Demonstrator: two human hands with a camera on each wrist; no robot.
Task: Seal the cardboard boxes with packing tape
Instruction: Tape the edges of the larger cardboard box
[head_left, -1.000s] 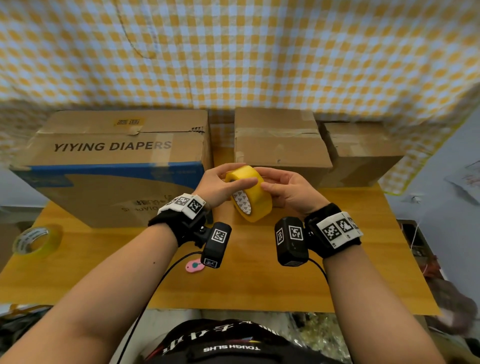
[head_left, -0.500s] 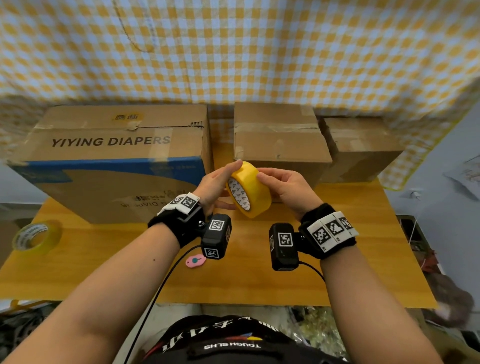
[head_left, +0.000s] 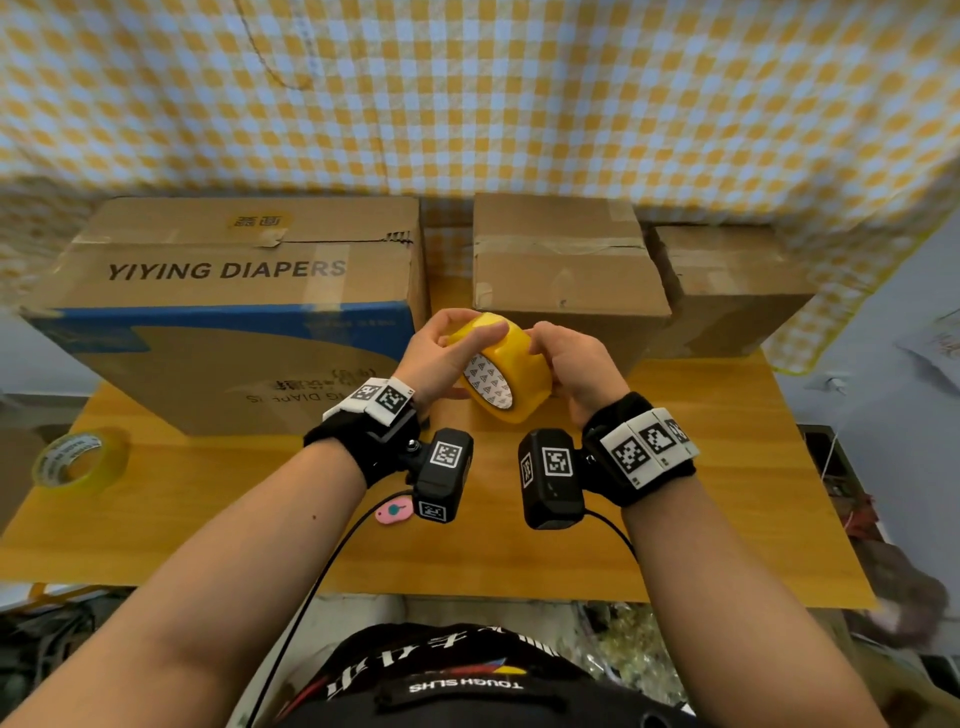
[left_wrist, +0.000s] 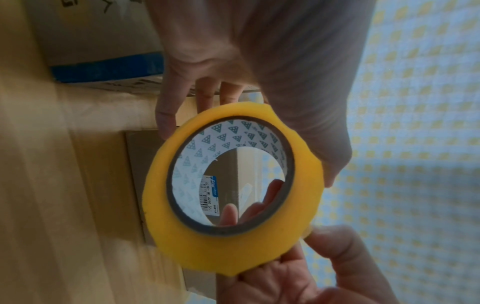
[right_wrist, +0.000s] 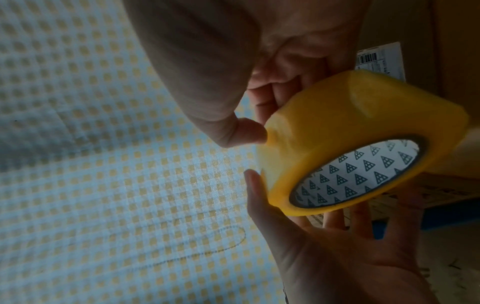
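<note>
From the head view, a yellow-and-white checked cloth (head_left: 519, 93) hangs behind a wooden table (head_left: 701, 519). Three cardboard boxes stand along the table's far side: a large box (head_left: 223, 312) on the left printed "YIYING DIAPERS" with a blue band, a middle box (head_left: 561, 270) with old tape across its top, and a right box (head_left: 727, 291) just beside it, reaching close to the table's right edge. A narrow gap separates the large and middle boxes. Above the bare wood in front of the boxes, the left hand (head_left: 436, 358) and the right hand (head_left: 576, 358) both grasp a yellow tape roll (head_left: 506, 374), held clear of the table. A second tape roll (head_left: 80, 460) lies near the left edge; its core print is too small to read. A small pink object (head_left: 395, 512) lies near the front, partly hidden by the left wrist camera. The dark shirt at the bottom reads "TOUGH SLHS", upside down.

In the left wrist view, the tape roll (left_wrist: 233, 195) faces the lens, its white core printed with triangles and a small label too blurred to read. Left-hand fingers (left_wrist: 166, 115) curl round its rim; the right hand (left_wrist: 298, 277) is cut off by the lower edge.

In the right wrist view, the thumb tip (right_wrist: 246, 131) presses the roll's (right_wrist: 345, 131) outer face, while the left hand (right_wrist: 324, 246) cradles it from below. A barcode label (right_wrist: 379, 59) on a box behind is illegible.
</note>
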